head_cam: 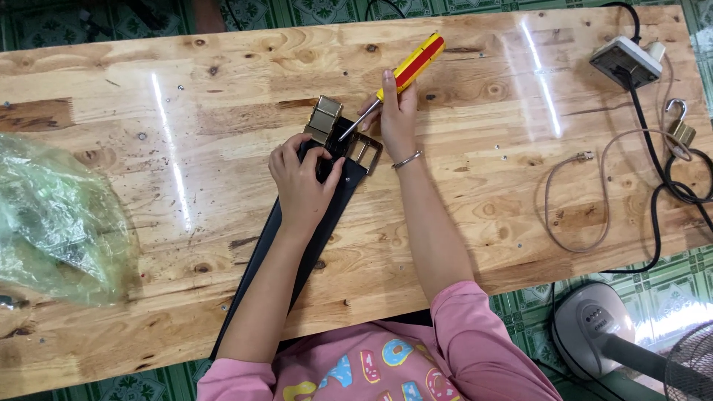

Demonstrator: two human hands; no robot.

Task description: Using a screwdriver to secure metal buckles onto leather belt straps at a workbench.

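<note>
The fingers of the left hand (303,178) are pressed down, curled, on the end of a black belt (297,245) lying flat on the wooden table (475,178); the right hand (397,111) is closed around a yellow-and-red screwdriver (405,70), its tip set at the brass buckle (349,141). The strap is judged limp and light, the buckle hard and slippery, so it is best pinned just beside the metal.

This looks like a small work spot in a home. A big wooden table (223,245) stands on green patterned floor tiles (672,275). A fan (631,349) sits by its near right corner, a power strip (626,61) at the far right corner.
</note>
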